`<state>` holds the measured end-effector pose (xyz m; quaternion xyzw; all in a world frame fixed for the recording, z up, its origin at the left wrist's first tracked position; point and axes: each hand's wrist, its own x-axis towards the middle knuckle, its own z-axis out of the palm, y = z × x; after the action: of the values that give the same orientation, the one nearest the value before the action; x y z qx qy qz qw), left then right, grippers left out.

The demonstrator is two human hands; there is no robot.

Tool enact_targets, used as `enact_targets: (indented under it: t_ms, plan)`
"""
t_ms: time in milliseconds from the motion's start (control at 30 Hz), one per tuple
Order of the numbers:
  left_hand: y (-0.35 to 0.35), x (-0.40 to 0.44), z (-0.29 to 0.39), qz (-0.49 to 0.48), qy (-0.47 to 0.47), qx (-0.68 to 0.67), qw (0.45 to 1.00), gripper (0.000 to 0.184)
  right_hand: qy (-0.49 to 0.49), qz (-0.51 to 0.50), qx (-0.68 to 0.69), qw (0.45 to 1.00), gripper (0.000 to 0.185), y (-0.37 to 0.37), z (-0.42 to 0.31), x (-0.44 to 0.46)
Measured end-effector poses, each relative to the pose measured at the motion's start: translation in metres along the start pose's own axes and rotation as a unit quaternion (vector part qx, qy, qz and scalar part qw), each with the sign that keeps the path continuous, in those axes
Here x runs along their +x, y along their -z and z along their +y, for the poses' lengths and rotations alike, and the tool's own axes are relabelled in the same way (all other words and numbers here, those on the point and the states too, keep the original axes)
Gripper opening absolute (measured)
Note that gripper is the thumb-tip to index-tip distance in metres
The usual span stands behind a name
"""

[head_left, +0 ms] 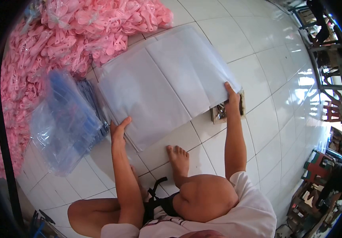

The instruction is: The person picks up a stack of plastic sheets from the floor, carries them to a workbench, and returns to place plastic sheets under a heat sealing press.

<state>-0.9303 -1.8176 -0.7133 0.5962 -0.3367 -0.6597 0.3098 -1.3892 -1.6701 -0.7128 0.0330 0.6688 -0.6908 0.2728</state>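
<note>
A broad stack of translucent whitish plastic sheets [159, 87] spans the space in front of me, a lengthwise edge or fold running across it. My left hand [119, 130] grips its near left edge, thumb on top and the other fingers mostly hidden at the side. At the right edge, my right hand [231, 97] pinches the sheets with the thumb over them; its remaining fingers are largely out of sight. Close to my left hand lies a pile of clear bluish plastic bags [69, 123]. Partly under the sheets by my right hand is a small box [220, 114] holding metallic-looking pieces.
A large heap of pink plastic spoons or scoops [59, 43], some bagged, fills the upper left. White floor tiles [258, 131] lie beneath everything. My bare foot [178, 158] rests near the sheets' front edge. Stools [318, 164] and cluttered furniture line the far right.
</note>
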Motion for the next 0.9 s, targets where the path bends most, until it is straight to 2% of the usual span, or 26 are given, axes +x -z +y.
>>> enact_targets:
  t_ms: [67, 133, 200, 267, 333, 467, 533, 667, 767, 833, 867, 900]
  plan:
    - [-0.001, 0.000, 0.001, -0.008, -0.023, 0.019, 1.000, 0.081, -0.075, -0.044, -0.007, 0.996, 0.081, 0.006, -0.010, 0.016]
    - [-0.006, -0.006, 0.008, 0.017, 0.007, 0.041, 0.999, 0.078, -0.067, -0.078, -0.015, 0.995, 0.085, 0.013, -0.015, 0.029]
    - [-0.003, -0.004, 0.006, 0.013, 0.011, 0.035, 0.999, 0.078, -0.140, -0.182, -0.056, 0.972, 0.090, 0.016, -0.020, 0.041]
    - [-0.002, -0.002, 0.003, 0.009, 0.016, 0.029, 0.999, 0.078, -0.161, -0.187, -0.100, 0.964, 0.094, 0.014, -0.020, 0.047]
    - [-0.007, -0.008, 0.012, 0.024, 0.046, 0.015, 0.999, 0.084, -0.189, -0.190, -0.107, 0.958, 0.092, -0.006, -0.040, 0.028]
    - [-0.013, -0.013, 0.017, 0.003, 0.027, -0.011, 1.000, 0.085, -0.198, -0.176, -0.118, 0.957, 0.086, -0.011, -0.046, 0.021]
    - [-0.024, -0.011, 0.019, 0.032, -0.013, 0.049, 0.998, 0.085, -0.188, -0.205, -0.123, 0.953, 0.087, -0.012, -0.050, 0.015]
    - [-0.023, -0.010, 0.022, 0.036, -0.023, 0.078, 0.996, 0.085, -0.211, -0.222, -0.109, 0.946, 0.080, -0.001, -0.039, 0.018]
    - [-0.012, -0.006, 0.030, 0.028, 0.009, 0.097, 0.995, 0.084, -0.213, -0.246, -0.085, 0.942, 0.079, 0.014, -0.030, 0.020]
    - [-0.001, -0.005, 0.029, -0.011, 0.091, 0.047, 0.995, 0.084, -0.223, -0.257, -0.086, 0.936, 0.080, 0.017, -0.031, 0.015]
    - [0.002, -0.005, 0.027, -0.008, 0.090, 0.045, 0.995, 0.084, -0.229, -0.252, -0.091, 0.936, 0.082, 0.016, -0.030, 0.015]
    - [0.003, -0.007, 0.025, -0.018, 0.097, -0.013, 0.995, 0.083, -0.235, -0.247, -0.095, 0.936, 0.083, 0.013, -0.031, 0.012]
